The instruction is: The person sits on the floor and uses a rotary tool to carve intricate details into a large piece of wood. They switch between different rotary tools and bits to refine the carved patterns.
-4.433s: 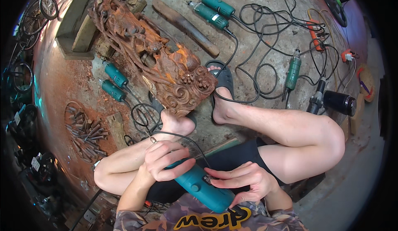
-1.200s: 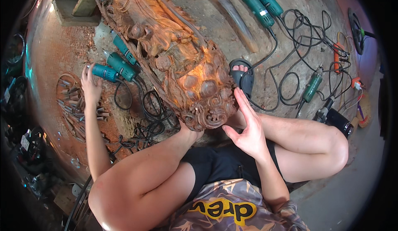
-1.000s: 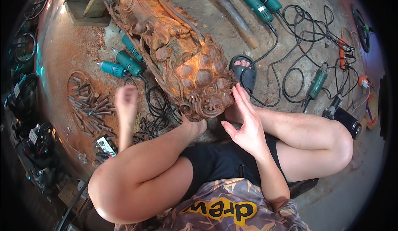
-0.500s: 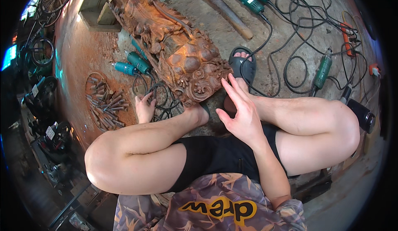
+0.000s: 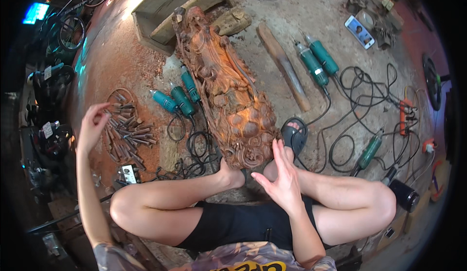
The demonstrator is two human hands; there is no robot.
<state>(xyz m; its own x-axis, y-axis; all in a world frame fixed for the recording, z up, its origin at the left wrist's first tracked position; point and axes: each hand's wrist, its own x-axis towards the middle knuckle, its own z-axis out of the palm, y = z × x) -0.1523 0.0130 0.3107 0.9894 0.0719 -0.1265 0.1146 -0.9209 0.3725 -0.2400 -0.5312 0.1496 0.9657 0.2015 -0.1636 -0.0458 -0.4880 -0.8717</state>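
One wood carving [image 5: 232, 88] lies before you, slanting away leftward; your right hand [image 5: 284, 177] is unclasped, fingertips at the carving's near end; your left hand [image 5: 92, 125] is curled near slender rods [image 5: 130, 137], its hold impossible to tell; three blue-green tools [image 5: 182, 100] lie left.

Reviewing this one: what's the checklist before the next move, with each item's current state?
1. Left hand free of power tools: ok, none visible in it.
2. Right hand touching the carving: cannot tell; fingertips are right at its near end.
3. Black cords untangled: not ok, looped on both sides of the carving.
4. Teal power tools switched off: cannot tell.
5. Pile of rods apart from the carving: ok.
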